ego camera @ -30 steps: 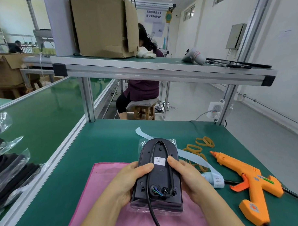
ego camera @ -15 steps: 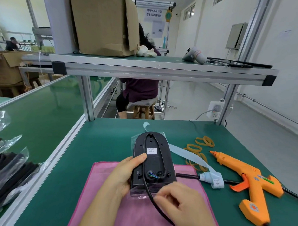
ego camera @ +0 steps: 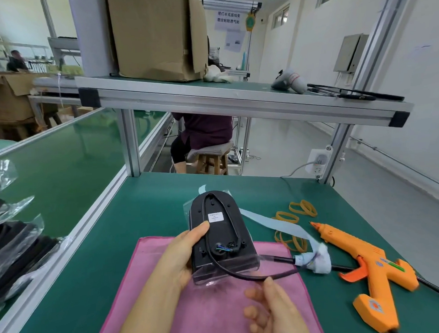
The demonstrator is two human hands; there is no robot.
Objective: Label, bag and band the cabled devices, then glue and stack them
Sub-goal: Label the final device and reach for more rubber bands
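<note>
Left hand (ego camera: 181, 257) grips the device (ego camera: 218, 231), lengthwise toward the worktop's (ego camera: 140, 206) far edge; its cable (ego camera: 242, 277) trails right, touching the loose-fingered right hand (ego camera: 270, 311).

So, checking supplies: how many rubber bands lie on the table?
4 visible rubber bands: two overlapping beyond the glue gun's tip, one just left of them, one nearer, partly under the pale strip. Overlaps may hide more.

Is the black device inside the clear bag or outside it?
Inside. Film of the clear bag shows beyond both ends of the black device, held by the left hand.
</note>
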